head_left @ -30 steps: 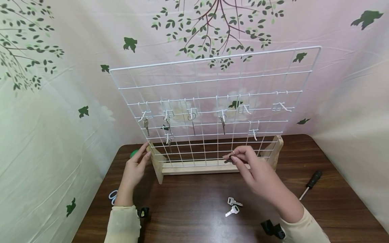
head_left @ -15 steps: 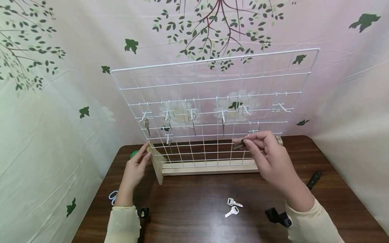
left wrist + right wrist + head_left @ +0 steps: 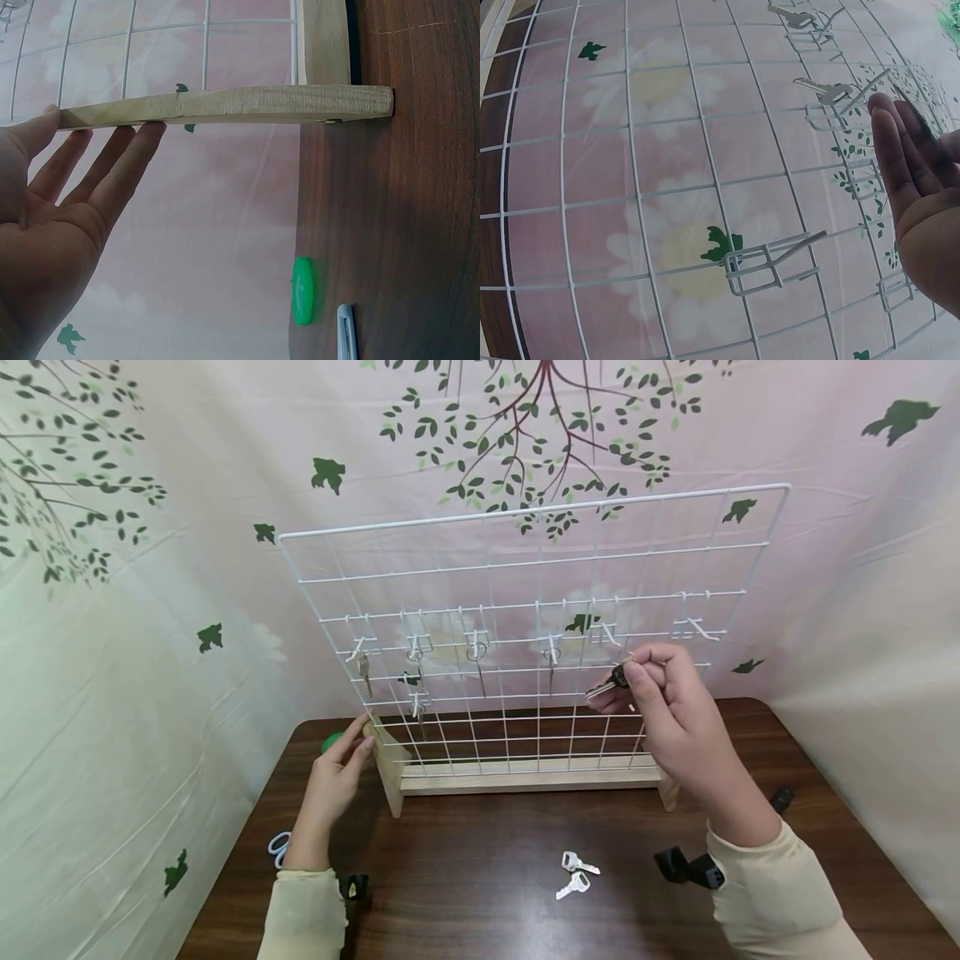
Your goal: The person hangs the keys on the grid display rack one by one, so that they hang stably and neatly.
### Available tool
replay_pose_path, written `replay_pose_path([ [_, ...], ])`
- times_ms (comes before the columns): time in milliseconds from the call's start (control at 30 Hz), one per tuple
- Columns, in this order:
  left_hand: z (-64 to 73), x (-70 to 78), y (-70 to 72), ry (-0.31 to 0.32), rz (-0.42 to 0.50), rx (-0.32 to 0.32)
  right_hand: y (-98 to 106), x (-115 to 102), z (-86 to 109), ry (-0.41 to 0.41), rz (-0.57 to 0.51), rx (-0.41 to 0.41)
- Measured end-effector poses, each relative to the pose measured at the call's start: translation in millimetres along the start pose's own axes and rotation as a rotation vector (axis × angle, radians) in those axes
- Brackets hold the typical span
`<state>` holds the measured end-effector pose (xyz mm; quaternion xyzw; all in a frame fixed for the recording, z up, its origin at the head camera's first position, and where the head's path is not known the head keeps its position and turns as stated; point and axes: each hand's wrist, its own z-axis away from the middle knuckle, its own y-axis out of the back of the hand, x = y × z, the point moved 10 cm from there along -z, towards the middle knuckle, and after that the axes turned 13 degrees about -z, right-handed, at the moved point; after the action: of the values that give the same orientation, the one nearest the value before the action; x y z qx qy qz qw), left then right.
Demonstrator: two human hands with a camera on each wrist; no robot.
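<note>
You hold a dark-headed key [image 3: 619, 676] pinched between the thumb and fingers of your right grip [image 3: 681, 714], its blade jutting down and leftward, in front of the white wire grid [image 3: 534, 512]; contact with the wires is unclear. Your left grip [image 3: 335, 777], fingers extended, touches the left side of the wooden stand [image 3: 525, 784]. Two loose keys [image 3: 579, 882] lie on the tabletop [image 3: 465, 885], nearer you.
</note>
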<state>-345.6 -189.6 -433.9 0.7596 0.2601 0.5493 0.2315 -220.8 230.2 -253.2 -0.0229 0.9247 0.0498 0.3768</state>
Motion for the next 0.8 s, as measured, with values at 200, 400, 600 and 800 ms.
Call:
replay_pose_path([
  [200,0.7,0.7,0.1,-0.006,-0.001,-0.001,0,3,-4.8,-0.018,0.021,0.011],
  [400,0.6,0.2,-0.6,-0.003,0.005,-0.006,1,9,-7.2,-0.038,-0.023,0.019],
  [600,0.1,0.1,-0.2,-0.011,0.003,0.002,3,19,-9.0,-0.103,-0.016,0.021],
  [800,-0.3,0.0,0.3,-0.009,-0.008,0.011,4,29,-11.4,-0.160,0.008,0.031],
])
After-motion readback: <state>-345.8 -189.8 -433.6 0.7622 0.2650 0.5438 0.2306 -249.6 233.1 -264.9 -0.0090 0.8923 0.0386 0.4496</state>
